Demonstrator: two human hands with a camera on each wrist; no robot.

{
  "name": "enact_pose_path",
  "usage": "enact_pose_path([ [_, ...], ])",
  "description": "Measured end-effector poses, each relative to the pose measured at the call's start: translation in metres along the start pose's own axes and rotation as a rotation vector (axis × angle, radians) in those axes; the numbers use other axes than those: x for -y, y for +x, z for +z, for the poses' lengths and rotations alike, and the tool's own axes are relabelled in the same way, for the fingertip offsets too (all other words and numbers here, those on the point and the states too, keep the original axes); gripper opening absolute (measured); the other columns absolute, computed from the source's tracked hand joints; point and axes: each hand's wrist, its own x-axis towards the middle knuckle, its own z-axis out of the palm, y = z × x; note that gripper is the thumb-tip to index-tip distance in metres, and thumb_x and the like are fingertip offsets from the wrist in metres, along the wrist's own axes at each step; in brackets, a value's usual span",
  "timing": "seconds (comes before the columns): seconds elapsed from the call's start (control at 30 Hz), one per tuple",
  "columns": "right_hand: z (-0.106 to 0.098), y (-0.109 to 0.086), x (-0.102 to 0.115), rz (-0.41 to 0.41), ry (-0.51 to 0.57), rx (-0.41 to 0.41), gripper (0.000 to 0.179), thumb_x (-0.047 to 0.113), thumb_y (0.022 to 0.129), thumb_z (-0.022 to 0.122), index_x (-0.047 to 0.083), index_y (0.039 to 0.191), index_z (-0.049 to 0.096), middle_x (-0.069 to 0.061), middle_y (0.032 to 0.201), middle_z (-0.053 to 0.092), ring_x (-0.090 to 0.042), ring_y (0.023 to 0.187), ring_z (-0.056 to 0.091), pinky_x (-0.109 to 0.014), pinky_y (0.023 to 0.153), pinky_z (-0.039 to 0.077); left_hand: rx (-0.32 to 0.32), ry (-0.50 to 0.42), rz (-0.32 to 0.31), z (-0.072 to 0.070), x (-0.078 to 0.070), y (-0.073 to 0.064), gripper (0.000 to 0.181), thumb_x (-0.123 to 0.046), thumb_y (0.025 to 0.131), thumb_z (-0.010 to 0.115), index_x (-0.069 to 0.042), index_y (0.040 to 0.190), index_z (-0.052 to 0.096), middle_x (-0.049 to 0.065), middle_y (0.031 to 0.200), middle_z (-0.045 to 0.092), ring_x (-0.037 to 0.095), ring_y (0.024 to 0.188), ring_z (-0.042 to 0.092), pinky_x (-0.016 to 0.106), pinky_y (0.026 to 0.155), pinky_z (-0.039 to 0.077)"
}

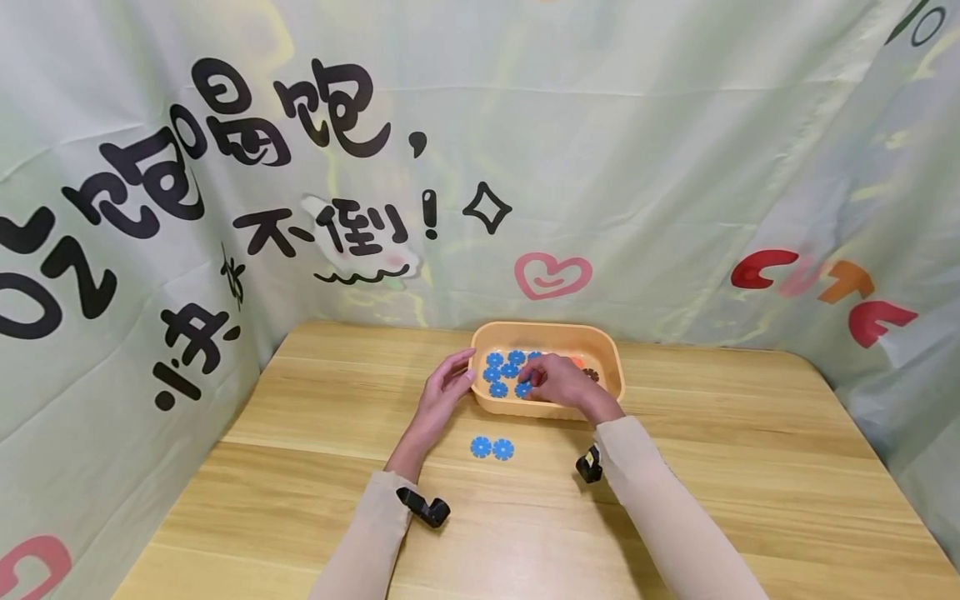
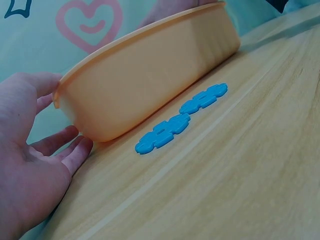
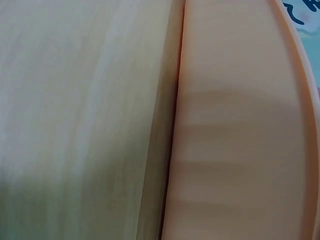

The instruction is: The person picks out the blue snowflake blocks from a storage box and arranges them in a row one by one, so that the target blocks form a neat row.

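Note:
An orange plastic bin [image 1: 547, 408] stands at the back of the table, holding several blue notched discs [image 1: 498, 389]. My left hand [image 1: 447, 385] is at the bin's left end; in the left wrist view its upper fingertips [image 2: 49, 82] meet the rim and the lower ones rest along the wall. Over the bin's front wall reaches my right hand [image 1: 558, 382], fingers bent down among the blue discs. Whether it pinches one I cannot tell. Two more blue discs, a left one [image 1: 481, 447] and a right one [image 1: 503, 449], lie side by side on the wood before the bin.
Inside the bin at the right are a brown disc [image 1: 591, 374] and an orange-red piece [image 1: 577, 362], partly behind the right hand. A printed curtain [image 1: 645, 208] hangs right behind the wooden table [image 1: 720, 467]. The right wrist view shows only bin wall, tabletop and curtain.

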Motion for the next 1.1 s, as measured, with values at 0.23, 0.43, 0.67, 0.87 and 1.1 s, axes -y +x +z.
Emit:
enact_pose_path([
  [0.23, 0.002, 0.001, 0.000, 0.014, 0.013, -0.021, 0.021, -0.001, 0.087, 0.079, 0.000, 0.107, 0.070, -0.007, 0.086, 0.062, -0.020, 0.080, 0.055, -0.031, 0.074, 0.050, 0.006, -0.006, -0.005, 0.001, -0.002, -0.001, 0.047, -0.023, 0.105, 0.063, -0.011, 0.149, 0.053, 0.019, 0.150, 0.049, 0.035, 0.137, 0.049, 0.034, 0.106, 0.050],
  [0.43, 0.002, 0.000, 0.000, 0.017, 0.030, -0.054, 0.021, -0.003, 0.086, 0.080, 0.000, 0.102, 0.066, -0.008, 0.089, 0.062, -0.022, 0.082, 0.056, -0.031, 0.073, 0.053, -0.001, 0.005, -0.018, 0.000, -0.001, 0.000, 0.046, -0.022, 0.105, 0.062, -0.011, 0.149, 0.053, 0.019, 0.150, 0.049, 0.034, 0.136, 0.050, 0.033, 0.105, 0.051],
  [0.67, 0.000, -0.001, 0.000, 0.016, 0.048, -0.093, 0.014, -0.005, 0.091, 0.073, 0.000, 0.100, 0.064, -0.008, 0.088, 0.063, -0.022, 0.080, 0.058, -0.030, 0.072, 0.053, -0.009, 0.003, -0.013, 0.002, -0.001, 0.001, 0.043, -0.023, 0.105, 0.062, -0.014, 0.146, 0.056, 0.017, 0.148, 0.051, 0.033, 0.135, 0.051, 0.034, 0.104, 0.052],
  [0.87, -0.005, -0.006, 0.003, -0.016, 0.068, -0.162, 0.006, -0.004, 0.096, 0.066, -0.003, 0.102, 0.065, -0.010, 0.090, 0.064, -0.024, 0.077, 0.060, -0.028, 0.062, 0.052, -0.010, 0.016, -0.014, 0.005, -0.002, 0.000, 0.042, -0.020, 0.105, 0.061, -0.014, 0.147, 0.055, 0.019, 0.149, 0.050, 0.034, 0.136, 0.051, 0.035, 0.105, 0.052],
  [1.1, -0.015, -0.016, 0.019, -0.035, 0.047, -0.260, 0.009, 0.000, 0.100, 0.064, 0.003, 0.107, 0.069, -0.010, 0.100, 0.066, -0.029, 0.091, 0.060, -0.032, 0.072, 0.057, -0.020, 0.024, -0.018, 0.003, 0.000, -0.001, 0.042, -0.023, 0.105, 0.062, -0.017, 0.146, 0.057, 0.016, 0.148, 0.051, 0.029, 0.134, 0.053, 0.034, 0.105, 0.052],
])
